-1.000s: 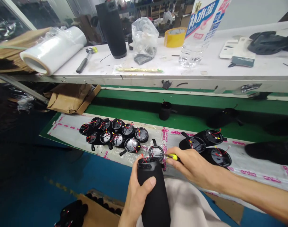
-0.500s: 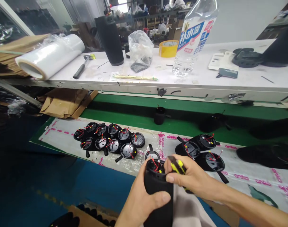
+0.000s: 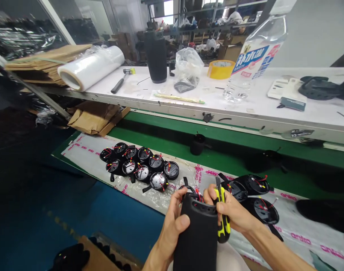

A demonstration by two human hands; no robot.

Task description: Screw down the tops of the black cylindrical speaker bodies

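Note:
A black fabric-covered cylinder (image 3: 196, 237) stands nearly upright at the bottom centre, red wires showing at its open top. My left hand (image 3: 174, 226) is wrapped round its left side, thumb on the front. My right hand (image 3: 231, 207) grips a yellow-and-black utility knife (image 3: 223, 222) against the cylinder's upper right rim, with the knife's dark tip pointing up. Fingertips of this hand reach the rim beside the wires. Behind them, several open black cylinders (image 3: 158, 181) with red wires stand grouped on the covered bench, and more (image 3: 264, 210) stand to the right.
Above the bench runs a white shelf (image 3: 166, 88) with a water bottle (image 3: 252, 56), yellow tape (image 3: 221, 69), a hammer (image 3: 121, 82), a black cylinder (image 3: 155, 56) and a plastic roll (image 3: 91, 67). A cardboard box (image 3: 97, 256) of black parts sits at the lower left.
The view has shifted left, so the bench and shelf items appear further right. The held cylinder has turned, its rim holes now facing me. The knife has swung more upright beside it.

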